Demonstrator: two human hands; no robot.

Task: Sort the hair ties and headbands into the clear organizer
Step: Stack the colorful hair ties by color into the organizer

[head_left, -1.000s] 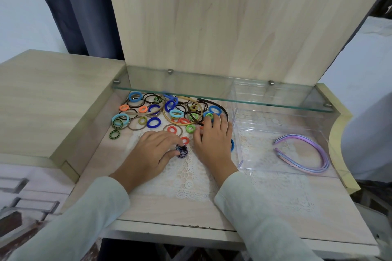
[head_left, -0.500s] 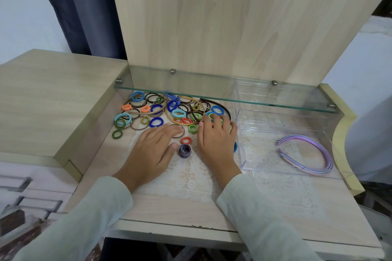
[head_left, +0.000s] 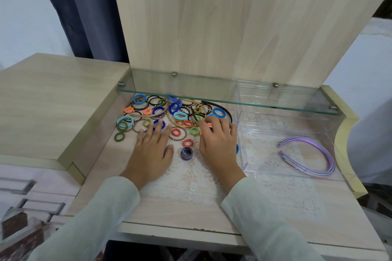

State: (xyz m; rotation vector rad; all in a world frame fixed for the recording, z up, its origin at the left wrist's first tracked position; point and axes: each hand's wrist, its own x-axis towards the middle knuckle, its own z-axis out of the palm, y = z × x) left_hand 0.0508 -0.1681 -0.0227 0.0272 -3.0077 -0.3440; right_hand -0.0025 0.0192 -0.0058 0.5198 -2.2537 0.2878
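Head view: we look down on a desk (head_left: 169, 214) with a lace mat (head_left: 191, 182), under a glass shelf (head_left: 212, 98)
Hair ties: a loose pile of coloured hair ties (head_left: 158, 110) lies at the back left of the desk, partly beneath the shelf, outside the organizer
Striped stack: a small stack of dark striped ties (head_left: 187, 153) sits on the mat between our two hands, touching neither
Clear organizer: the clear organizer (head_left: 240, 140) stands just right of the pile; pastel headbands (head_left: 331, 159) lie in its near part
Left grip: the left grip (head_left: 150, 150) is released, palm down, fingers straight on the pile's near edge
Right grip: the right grip (head_left: 218, 144) has its fingers bent onto ties near a dark brown headband (head_left: 222, 107); we cannot tell whether one is pinched
Step in hand: we judge we are gathering like ties out of the pile
Doing it well: we should pin the pile with the flat left grip, draw out one kind at a time with the right, and stack them like the striped ones
Carry: we should lift each stack over the organizer's left wall, not slide it
Risk: the thin tan hoops (head_left: 169, 119) overlap many ties and may drag neighbours along
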